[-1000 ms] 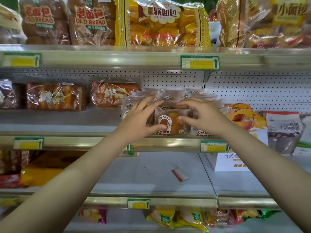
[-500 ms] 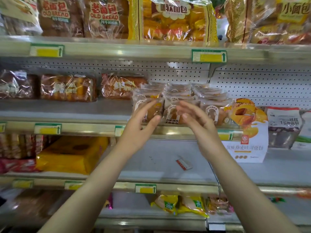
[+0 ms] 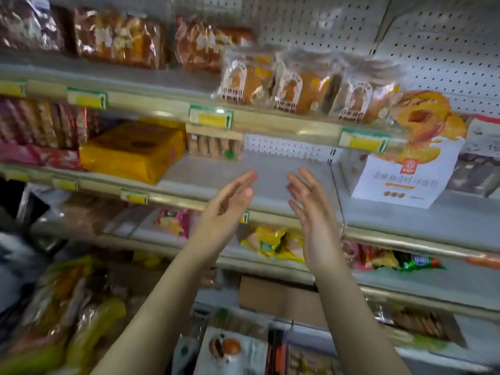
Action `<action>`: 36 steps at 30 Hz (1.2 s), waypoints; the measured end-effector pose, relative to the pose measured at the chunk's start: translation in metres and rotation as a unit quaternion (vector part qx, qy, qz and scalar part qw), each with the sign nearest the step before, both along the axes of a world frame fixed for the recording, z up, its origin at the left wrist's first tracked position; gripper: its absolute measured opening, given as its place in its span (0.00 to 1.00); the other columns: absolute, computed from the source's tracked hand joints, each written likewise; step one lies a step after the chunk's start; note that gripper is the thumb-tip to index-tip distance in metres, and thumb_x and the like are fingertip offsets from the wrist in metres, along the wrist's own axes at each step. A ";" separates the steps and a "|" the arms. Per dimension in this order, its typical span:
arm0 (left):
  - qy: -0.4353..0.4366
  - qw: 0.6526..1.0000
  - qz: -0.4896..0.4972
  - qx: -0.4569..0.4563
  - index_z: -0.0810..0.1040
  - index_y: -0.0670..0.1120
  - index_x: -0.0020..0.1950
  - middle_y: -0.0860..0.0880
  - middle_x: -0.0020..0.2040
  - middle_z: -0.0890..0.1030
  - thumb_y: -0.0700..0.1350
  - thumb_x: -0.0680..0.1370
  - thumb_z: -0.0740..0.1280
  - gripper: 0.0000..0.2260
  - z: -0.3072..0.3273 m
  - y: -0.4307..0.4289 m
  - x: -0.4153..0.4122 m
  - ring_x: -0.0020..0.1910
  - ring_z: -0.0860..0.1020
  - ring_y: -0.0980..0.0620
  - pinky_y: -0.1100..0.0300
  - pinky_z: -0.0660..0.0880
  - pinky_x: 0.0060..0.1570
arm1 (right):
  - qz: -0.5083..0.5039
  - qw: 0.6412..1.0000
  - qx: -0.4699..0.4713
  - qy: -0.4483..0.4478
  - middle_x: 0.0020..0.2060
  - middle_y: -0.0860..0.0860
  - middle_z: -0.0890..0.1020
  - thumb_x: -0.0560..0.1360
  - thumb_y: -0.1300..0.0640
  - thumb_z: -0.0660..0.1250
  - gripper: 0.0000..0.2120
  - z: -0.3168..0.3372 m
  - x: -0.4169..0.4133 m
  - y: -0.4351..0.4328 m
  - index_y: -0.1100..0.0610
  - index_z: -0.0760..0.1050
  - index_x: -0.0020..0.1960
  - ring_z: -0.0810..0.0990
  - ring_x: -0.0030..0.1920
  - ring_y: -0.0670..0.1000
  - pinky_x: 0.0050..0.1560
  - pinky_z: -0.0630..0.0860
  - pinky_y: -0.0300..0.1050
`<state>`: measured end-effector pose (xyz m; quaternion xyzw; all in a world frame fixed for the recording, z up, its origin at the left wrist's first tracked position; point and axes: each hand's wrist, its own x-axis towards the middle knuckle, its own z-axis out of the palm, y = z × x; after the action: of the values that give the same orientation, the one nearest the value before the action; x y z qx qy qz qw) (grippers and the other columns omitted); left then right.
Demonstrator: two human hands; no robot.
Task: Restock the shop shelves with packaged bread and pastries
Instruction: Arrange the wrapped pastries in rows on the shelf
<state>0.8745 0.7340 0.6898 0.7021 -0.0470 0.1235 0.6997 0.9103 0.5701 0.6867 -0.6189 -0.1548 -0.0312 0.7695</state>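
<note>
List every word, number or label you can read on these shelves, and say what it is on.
No text can be quoted; the picture is blurred.
White box: Chinese characters under a red logo, too blurred to read.
Small pastry packs: dark print under arched labels, unreadable.
Yellow price tags: a green arrow only, no legible numbers.

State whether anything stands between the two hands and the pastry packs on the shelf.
Nothing visible does. The left hand and right hand hang open and empty below the pastry packs, with only open air between.
</note>
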 end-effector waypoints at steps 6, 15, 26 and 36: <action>0.068 0.997 0.015 -0.014 0.71 0.55 0.71 0.61 0.68 0.74 0.54 0.77 0.62 0.22 -0.035 -0.052 -0.039 0.67 0.71 0.67 0.69 0.70 0.64 | 0.034 0.996 -0.005 0.077 0.67 0.46 0.77 0.69 0.34 0.71 0.33 -0.054 -0.027 -0.052 0.47 0.71 0.70 0.73 0.69 0.44 0.72 0.66 0.51; 0.183 0.983 0.011 -0.004 0.71 0.56 0.73 0.65 0.69 0.72 0.51 0.82 0.62 0.18 -0.096 -0.110 -0.081 0.65 0.68 0.75 0.81 0.67 0.53 | 0.018 0.984 -0.021 0.174 0.66 0.43 0.78 0.76 0.43 0.65 0.18 -0.121 -0.056 -0.130 0.41 0.73 0.65 0.73 0.69 0.43 0.73 0.65 0.50; 0.326 0.944 -0.047 -0.018 0.73 0.63 0.69 0.61 0.70 0.71 0.60 0.77 0.63 0.19 -0.169 -0.132 -0.103 0.70 0.68 0.58 0.52 0.65 0.72 | -0.108 0.943 -0.067 0.307 0.67 0.46 0.78 0.62 0.28 0.72 0.39 -0.178 -0.125 -0.166 0.45 0.74 0.68 0.74 0.68 0.47 0.67 0.70 0.48; 0.345 0.936 -0.064 -0.031 0.73 0.75 0.59 0.62 0.71 0.71 0.79 0.63 0.63 0.26 -0.200 -0.153 -0.116 0.72 0.67 0.58 0.44 0.63 0.74 | -0.191 0.917 -0.032 0.349 0.64 0.44 0.78 0.66 0.32 0.72 0.31 -0.206 -0.157 -0.196 0.45 0.75 0.64 0.76 0.66 0.48 0.67 0.70 0.47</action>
<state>0.7589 0.5808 0.4900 0.6746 0.1566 -0.1704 0.7010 0.7536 0.3738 0.4803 -0.6324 0.2434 0.0456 0.7340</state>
